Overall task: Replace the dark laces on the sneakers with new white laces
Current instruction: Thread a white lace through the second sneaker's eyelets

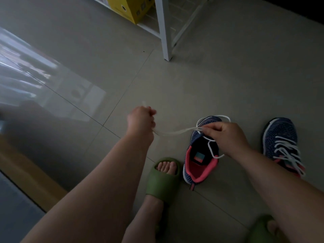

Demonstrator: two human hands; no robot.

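Observation:
A navy knit sneaker point(201, 155) with a pink lining lies on the floor, a white lace point(177, 132) partly threaded near its toe. My left hand point(142, 120) grips one stretch of that lace and holds it out to the left of the shoe; the lace tip pokes out above the fist. My right hand point(226, 135) pinches the lace over the shoe's eyelets, with loose loops curling around it. A second navy sneaker point(282, 142) stands to the right, fully laced in white. No dark laces are in view.
My feet wear green slides point(163, 183), one just left of the open sneaker, the other point(261, 230) at the bottom right. A white shelf leg point(165, 41) and a yellow box point(129, 9) stand further back. Tiled floor lies all around.

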